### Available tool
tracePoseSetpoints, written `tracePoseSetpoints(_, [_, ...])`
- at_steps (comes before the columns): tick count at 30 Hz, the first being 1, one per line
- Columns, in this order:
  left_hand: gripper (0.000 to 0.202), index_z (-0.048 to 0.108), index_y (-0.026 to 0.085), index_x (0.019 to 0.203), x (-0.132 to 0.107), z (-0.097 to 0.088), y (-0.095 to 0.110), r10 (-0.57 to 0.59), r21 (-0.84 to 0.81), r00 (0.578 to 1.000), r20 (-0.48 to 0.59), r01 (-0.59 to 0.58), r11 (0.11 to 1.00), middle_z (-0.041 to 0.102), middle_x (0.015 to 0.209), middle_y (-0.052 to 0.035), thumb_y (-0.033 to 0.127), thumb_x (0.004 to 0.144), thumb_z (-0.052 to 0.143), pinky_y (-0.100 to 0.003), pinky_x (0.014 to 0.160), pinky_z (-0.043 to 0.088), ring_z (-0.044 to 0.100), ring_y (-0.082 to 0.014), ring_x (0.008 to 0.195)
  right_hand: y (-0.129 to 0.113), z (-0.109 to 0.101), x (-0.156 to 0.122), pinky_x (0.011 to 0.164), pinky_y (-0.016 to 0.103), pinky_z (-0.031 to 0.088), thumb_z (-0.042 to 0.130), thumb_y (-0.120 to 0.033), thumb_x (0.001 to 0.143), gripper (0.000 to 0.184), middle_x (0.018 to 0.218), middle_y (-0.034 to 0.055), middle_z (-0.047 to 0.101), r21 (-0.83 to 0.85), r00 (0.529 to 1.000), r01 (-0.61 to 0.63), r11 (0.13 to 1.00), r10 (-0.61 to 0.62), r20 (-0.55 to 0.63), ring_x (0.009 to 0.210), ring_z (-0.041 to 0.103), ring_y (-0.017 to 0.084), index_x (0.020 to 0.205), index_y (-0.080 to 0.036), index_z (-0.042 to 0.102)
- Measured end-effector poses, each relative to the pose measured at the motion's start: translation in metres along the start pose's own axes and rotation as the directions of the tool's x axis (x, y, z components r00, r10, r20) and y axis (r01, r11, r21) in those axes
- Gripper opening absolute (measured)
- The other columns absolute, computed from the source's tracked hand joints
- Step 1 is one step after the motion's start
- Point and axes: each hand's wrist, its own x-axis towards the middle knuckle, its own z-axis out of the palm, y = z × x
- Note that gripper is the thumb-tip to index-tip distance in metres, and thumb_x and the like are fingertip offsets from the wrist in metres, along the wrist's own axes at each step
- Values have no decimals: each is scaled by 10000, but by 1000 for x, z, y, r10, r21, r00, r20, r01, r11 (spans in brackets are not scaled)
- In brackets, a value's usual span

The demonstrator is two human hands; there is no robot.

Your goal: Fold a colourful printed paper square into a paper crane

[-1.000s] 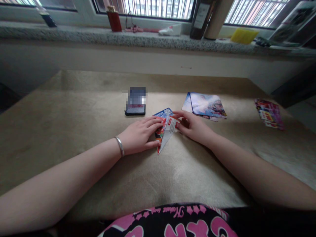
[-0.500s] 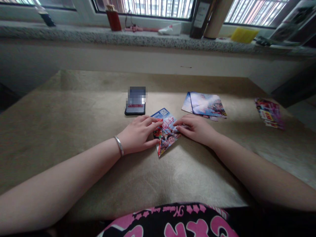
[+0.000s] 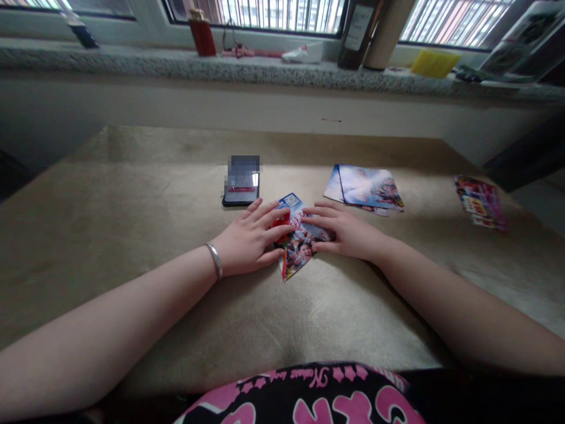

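A printed, folded sheet of paper with a QR code at its far corner lies on the table between my hands. One of its pointed corners faces me. My left hand rests on the sheet's left side, fingers spread over a red part. Over its right side lies my right hand, fingers stretched out and apart, covering part of the print. Beyond my left hand lies a phone, its screen partly blurred. The sheet's edges under my fingers are hidden.
Several printed sheets are stacked at the back right of the table. Farther right lies a pile of folded colourful paper. The stone windowsill behind holds a red lighter-like object, a dark bottle and a yellow block.
My right hand has gone from bent, gathered fingers at the sheet's right edge to flat, spread fingers on it. My left fingers have spread a little more. The sheet stays in place.
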Motion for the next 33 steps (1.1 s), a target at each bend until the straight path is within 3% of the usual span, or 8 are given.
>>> tracePoseSetpoints(4, [426, 573, 195, 1206, 0, -1, -1, 23, 32, 999, -36, -22, 999, 341, 1492, -112, 479, 922, 429, -519, 1175, 129, 259, -276, 1403, -1, 0, -2, 1072, 512, 357, 637, -471, 810, 557, 1374, 69, 530, -10, 1000, 2, 1000, -2, 11, 1298, 404, 296, 1301, -222, 554])
tracePoseSetpoints(10, [343, 570, 234, 1188, -2, -10, -5, 116, 125, 989, -92, -105, 987, 380, 1481, -47, 411, 905, 489, -533, 1189, 91, 242, -253, 1419, 4, -5, -6, 1052, 504, 384, 623, -446, 830, 514, 1359, 69, 546, -27, 999, 44, 999, -44, 3, 1280, 430, 289, 1294, -234, 563])
tracePoseSetpoints(16, [250, 609, 272, 1126, -4, -22, -12, 109, 180, 991, -71, -95, 979, 643, 1210, 17, 274, 911, 483, -456, 1180, 194, 429, -195, 1309, 6, -11, -10, 994, 458, 437, 640, -392, 835, 355, 1250, 64, 631, -6, 993, 119, 993, -119, -21, 1174, 523, 248, 1160, -251, 661])
tracePoseSetpoints(21, [275, 616, 272, 1134, -3, -25, -13, 112, 193, 993, 30, -116, 974, 681, 1121, -5, 269, 942, 419, -404, 1029, 368, 584, -195, 1096, 4, -14, -11, 917, 396, 478, 587, -349, 879, 277, 1198, 37, 662, -30, 991, 132, 991, -131, 20, 1064, 576, 214, 1129, -274, 680])
tracePoseSetpoints(25, [279, 615, 247, 1144, -3, -28, -10, 91, 192, 991, 94, -108, 975, 672, 1124, -39, 265, 931, 436, -381, 921, 432, 619, -202, 998, 2, -22, -12, 876, 390, 485, 582, -362, 879, 295, 1212, 20, 657, -76, 988, 134, 988, -128, 83, 1020, 580, 220, 1145, -271, 671])
tracePoseSetpoints(30, [278, 640, 191, 1104, -2, -31, -4, -9, 274, 988, 156, -34, 961, 666, 1024, -92, 264, 906, 460, -320, 732, 485, 636, -206, 862, -2, -28, -12, 861, 402, 479, 640, -472, 813, 442, 1228, 36, 648, -136, 979, 165, 977, -146, 138, 998, 581, 242, 1196, -250, 643])
tracePoseSetpoints(33, [267, 646, 180, 1074, -2, -32, -3, -22, 312, 984, 175, -34, 949, 655, 965, -86, 275, 906, 462, -306, 681, 480, 626, -205, 822, -5, -27, -12, 822, 386, 481, 597, -441, 854, 359, 1184, 45, 668, -169, 983, 160, 973, -141, 116, 947, 600, 228, 1147, -249, 674])
